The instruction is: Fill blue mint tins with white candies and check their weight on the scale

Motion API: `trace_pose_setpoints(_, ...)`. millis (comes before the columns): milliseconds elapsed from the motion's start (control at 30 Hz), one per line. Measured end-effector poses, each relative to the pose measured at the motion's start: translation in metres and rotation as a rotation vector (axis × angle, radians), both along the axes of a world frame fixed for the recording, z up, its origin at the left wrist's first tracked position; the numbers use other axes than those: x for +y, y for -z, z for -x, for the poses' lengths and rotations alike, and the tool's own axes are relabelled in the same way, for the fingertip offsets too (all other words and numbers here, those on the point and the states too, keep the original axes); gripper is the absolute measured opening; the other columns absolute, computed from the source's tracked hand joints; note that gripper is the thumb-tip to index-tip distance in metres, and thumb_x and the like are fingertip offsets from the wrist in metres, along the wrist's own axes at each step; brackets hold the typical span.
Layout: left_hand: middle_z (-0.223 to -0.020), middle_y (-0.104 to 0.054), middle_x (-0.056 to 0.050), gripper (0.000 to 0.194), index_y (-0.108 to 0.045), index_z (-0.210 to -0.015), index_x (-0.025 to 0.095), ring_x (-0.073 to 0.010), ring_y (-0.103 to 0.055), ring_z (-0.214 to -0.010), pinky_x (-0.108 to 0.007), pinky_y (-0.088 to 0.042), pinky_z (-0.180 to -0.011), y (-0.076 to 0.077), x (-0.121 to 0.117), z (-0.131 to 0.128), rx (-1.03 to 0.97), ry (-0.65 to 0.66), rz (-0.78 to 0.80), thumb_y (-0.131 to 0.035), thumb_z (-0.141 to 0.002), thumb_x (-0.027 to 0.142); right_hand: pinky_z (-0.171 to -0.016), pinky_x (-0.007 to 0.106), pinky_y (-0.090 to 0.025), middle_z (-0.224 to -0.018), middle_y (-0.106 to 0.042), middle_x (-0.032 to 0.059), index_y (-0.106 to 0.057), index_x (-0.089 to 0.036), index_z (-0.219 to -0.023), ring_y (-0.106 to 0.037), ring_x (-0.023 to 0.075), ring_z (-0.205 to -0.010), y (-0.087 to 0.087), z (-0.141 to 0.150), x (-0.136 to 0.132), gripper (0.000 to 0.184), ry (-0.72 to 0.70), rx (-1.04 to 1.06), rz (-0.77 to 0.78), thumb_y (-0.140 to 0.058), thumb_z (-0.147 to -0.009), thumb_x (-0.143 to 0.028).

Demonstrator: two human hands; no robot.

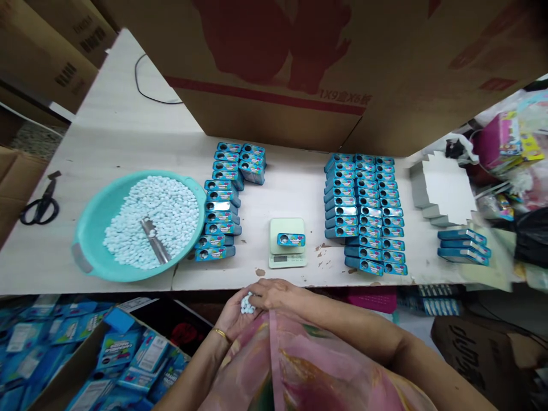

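Close to my body, just below the table's front edge, my left hand (234,318) is cupped around a small heap of pale blue candies (246,305). My right hand (276,292) reaches across from the right, its curled fingers pressed onto the same candies; its fingertips are partly hidden. Ahead of both hands a pale green kitchen scale (287,261) bears one blue candy tin (295,240), with an open round hole at its left end. To the left stands a turquoise basin (88,228) filled with pale blue candies, and a metal scoop (154,242) lies in them.
Rows of blue tins flank the scale on the left (221,217) and right (362,211). A large cardboard box (274,114) stands behind. Scissors (40,210) lie far left, stacked white cartons (447,188) right. Below left is a box with blue packs (148,357).
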State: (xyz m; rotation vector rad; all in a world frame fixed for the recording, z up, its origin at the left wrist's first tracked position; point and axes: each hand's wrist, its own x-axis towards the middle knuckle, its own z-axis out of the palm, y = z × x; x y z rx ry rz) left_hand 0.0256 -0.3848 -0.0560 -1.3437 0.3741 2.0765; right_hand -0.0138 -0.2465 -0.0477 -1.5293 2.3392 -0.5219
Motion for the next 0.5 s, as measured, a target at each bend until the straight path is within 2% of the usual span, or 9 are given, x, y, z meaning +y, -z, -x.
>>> trace_pose_setpoints(67,-0.068,-0.064,-0.008,0.015,-0.056,-0.076,0.008,-0.0162,-0.063,-0.064,-0.028,-0.051,-0.061,0.0,-0.001,0.001,0.03,-0.032,0.043,-0.042,-0.077,0.012,-0.073,0.026,-0.04,-0.098,-0.052,0.0027,-0.048,-0.021,-0.095,-0.046,0.0124,-0.087,-0.008,0.011,0.02,0.014,0.132,0.064,0.165,-0.042,-0.082,-0.023)
trace_pose_setpoints(133,-0.078,-0.065,-0.012,0.014,-0.056,-0.079,0.007,-0.0197,-0.062,-0.074,-0.031,-0.051,-0.066,0.001,-0.003,0.002,0.049,-0.057,0.084,-0.043,-0.076,0.011,-0.079,0.031,-0.039,-0.102,-0.05,0.0073,-0.045,-0.019,-0.105,-0.045,0.0158,-0.094,-0.013,0.028,0.045,0.024,0.435,0.124,0.26,-0.042,-0.081,-0.024)
trace_pose_setpoints(167,-0.08,-0.065,-0.013,0.015,-0.057,-0.08,0.007,-0.0208,-0.062,-0.078,-0.032,-0.051,-0.068,0.003,-0.004,0.003,0.051,-0.069,0.096,-0.043,-0.076,0.011,-0.081,0.034,-0.038,-0.105,-0.049,0.0096,-0.043,-0.017,-0.11,-0.043,0.018,-0.098,-0.014,0.037,0.057,0.031,0.591,0.139,0.254,-0.045,-0.08,-0.025)
trace_pose_setpoints(233,-0.082,-0.064,-0.014,0.015,-0.057,-0.081,0.007,-0.0217,-0.061,-0.081,-0.033,-0.051,-0.069,0.006,-0.009,0.004,0.05,-0.102,0.105,-0.043,-0.076,0.011,-0.084,0.038,-0.036,-0.113,-0.044,0.0121,-0.038,-0.016,-0.117,-0.039,0.022,-0.104,-0.012,0.054,0.077,0.046,0.749,0.13,0.162,-0.052,-0.075,-0.029)
trace_pose_setpoints(300,-0.083,-0.064,-0.014,0.016,-0.057,-0.082,0.006,-0.0225,-0.06,-0.084,-0.033,-0.052,-0.069,0.008,-0.014,0.006,0.053,-0.142,0.108,-0.042,-0.076,0.011,-0.083,0.038,-0.037,-0.116,-0.042,0.0112,-0.036,-0.018,-0.119,-0.039,0.0235,-0.104,-0.008,0.067,0.087,0.054,0.724,0.08,0.026,-0.057,-0.071,-0.029)
trace_pose_setpoints(367,-0.083,-0.064,-0.015,0.017,-0.057,-0.081,0.006,-0.0234,-0.06,-0.085,-0.034,-0.052,-0.07,0.01,-0.02,0.008,0.06,-0.175,0.123,-0.042,-0.077,0.011,-0.081,0.036,-0.039,-0.111,-0.046,0.0087,-0.04,-0.02,-0.116,-0.042,0.022,-0.099,-0.004,0.078,0.087,0.047,0.662,0.023,-0.079,-0.055,-0.072,-0.024)
trace_pose_setpoints(500,-0.083,-0.064,-0.015,0.018,-0.056,-0.082,0.006,-0.0225,-0.061,-0.083,-0.033,-0.052,-0.069,0.008,-0.035,0.011,0.05,-0.233,0.177,-0.04,-0.078,0.01,-0.08,0.032,-0.039,-0.102,-0.05,0.0066,-0.044,-0.019,-0.111,-0.044,0.0187,-0.093,0.0,0.109,0.062,0.036,0.644,0.006,-0.102,-0.049,-0.075,-0.021)
